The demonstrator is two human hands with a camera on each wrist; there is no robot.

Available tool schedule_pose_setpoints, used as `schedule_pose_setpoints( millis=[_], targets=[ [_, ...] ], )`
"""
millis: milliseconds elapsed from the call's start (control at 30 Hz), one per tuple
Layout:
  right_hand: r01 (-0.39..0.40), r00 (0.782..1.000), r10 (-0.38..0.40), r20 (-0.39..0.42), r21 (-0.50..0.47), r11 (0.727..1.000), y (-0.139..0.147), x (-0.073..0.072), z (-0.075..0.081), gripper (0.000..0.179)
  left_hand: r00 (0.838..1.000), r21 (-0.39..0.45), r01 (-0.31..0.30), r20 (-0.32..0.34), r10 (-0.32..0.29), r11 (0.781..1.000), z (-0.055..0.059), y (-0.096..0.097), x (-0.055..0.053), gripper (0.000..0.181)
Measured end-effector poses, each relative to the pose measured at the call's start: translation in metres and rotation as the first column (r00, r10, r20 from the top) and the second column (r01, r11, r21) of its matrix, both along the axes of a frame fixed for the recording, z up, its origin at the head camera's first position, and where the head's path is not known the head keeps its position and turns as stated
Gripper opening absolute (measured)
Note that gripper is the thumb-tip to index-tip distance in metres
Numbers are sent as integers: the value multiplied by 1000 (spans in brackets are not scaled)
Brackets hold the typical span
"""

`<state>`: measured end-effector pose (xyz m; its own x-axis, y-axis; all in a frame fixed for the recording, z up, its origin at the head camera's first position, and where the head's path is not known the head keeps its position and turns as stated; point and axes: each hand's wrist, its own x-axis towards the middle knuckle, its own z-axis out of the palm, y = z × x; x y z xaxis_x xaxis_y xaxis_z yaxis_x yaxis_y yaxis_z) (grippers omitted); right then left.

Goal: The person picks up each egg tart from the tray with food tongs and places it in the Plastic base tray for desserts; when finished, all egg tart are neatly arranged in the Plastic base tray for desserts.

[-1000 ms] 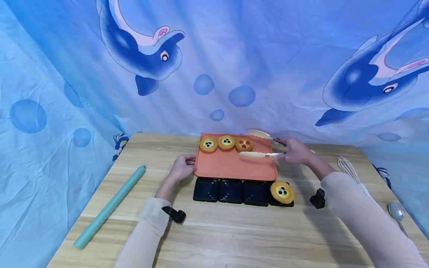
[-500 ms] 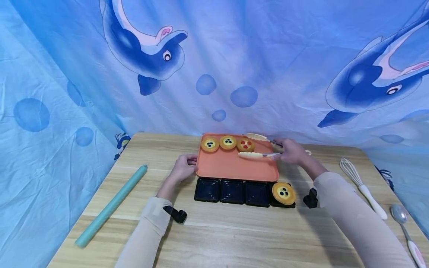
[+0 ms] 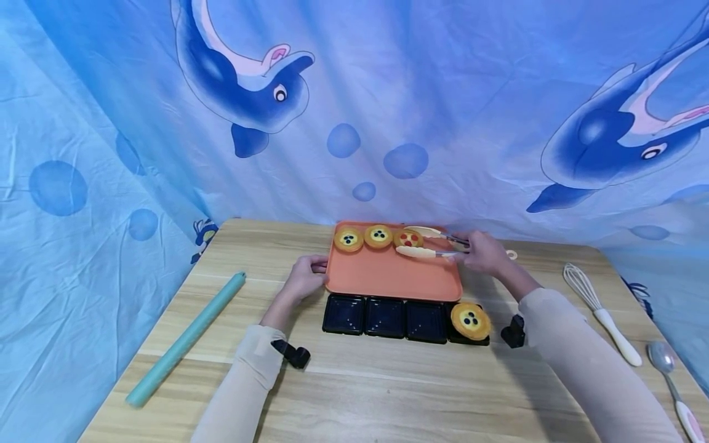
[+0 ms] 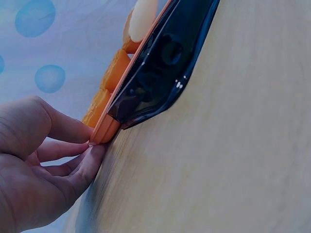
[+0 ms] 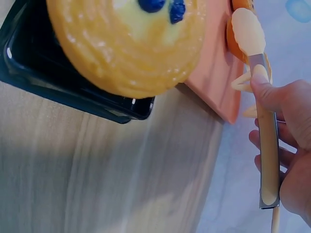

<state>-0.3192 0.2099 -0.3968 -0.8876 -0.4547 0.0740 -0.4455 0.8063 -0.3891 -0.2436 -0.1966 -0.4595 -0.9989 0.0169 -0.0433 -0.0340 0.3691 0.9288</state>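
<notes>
Orange rectangular tray (image 3: 393, 277), edge pinched by left hand (image 3: 304, 277); cream-tipped metal tongs (image 3: 418, 252), gripped in right hand (image 3: 483, 253), astride round red-topped tart (image 3: 408, 238)

Tray (image 3: 393, 277): matt, smooth plastic by the look. Compartment container (image 5: 58, 87): thin plastic, high gloss. Blueberry tart (image 5: 131, 63): shiny, slightly bumpy crust. Tongs (image 5: 268, 155): shiny metal handle, matt plastic-looking inlay. Counter (image 3: 421, 400): wood grain, faint sheen. Backdrop (image 3: 471, 197): creased cloth. Spoon (image 3: 661, 357): polished metal bowl. Rolling pin (image 3: 186, 340): matt, smooth.
</notes>
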Motion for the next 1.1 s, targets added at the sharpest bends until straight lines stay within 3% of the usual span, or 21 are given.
schedule_pose_setpoints(
  millis=[167, 367, 1100],
  targets=[
    [6, 1000, -6, -3, -5, 1000, 3, 7, 10, 64, 1000, -12, -1, 2, 1, 1000, -1, 0, 0, 51],
    [-44, 998, 44, -48, -6, 999, 11, 25, 21, 65, 1000, -12, -2, 17, 2, 1000, 1, 2, 1, 52],
    [-132, 976, 128, -177, -9, 991, 47, 120, 36, 61, 1000, -14, 3, 19, -3, 1000, 2, 1, 0, 52]
  ],
)
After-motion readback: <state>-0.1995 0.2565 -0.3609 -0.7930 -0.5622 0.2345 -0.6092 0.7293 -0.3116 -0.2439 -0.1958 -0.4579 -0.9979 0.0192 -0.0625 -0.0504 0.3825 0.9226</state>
